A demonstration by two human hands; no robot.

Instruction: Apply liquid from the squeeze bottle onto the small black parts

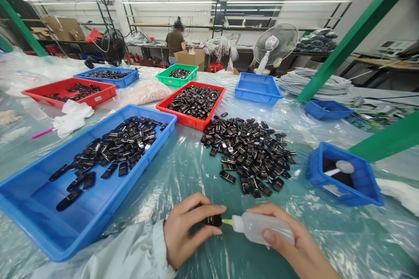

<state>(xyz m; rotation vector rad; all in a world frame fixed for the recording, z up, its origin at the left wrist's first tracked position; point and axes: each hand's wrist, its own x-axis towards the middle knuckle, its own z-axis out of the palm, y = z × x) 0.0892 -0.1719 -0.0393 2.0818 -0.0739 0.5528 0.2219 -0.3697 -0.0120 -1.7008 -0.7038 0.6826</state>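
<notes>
At the near middle of the table, my left hand (190,229) pinches a small black plastic casing (213,220) between thumb and fingers. My right hand (288,231) is wrapped around a translucent squeeze bottle (262,227), which lies on its side in the grip. Its thin yellowish nozzle tip (227,222) points left and meets the right end of the casing, or nearly so; I cannot tell whether they touch. Just beyond my hands spreads a loose pile of similar black casings (248,148). To the left, a large blue tray (36,209) holds more of them.
Red trays (193,123) (108,92), a green tray (160,79) and a blue tray (131,80) with black parts stand farther back. At right, a blue bin (347,198) holds a scoop (343,166). Green posts (389,137) rise on the right. A person (175,41) works in the background.
</notes>
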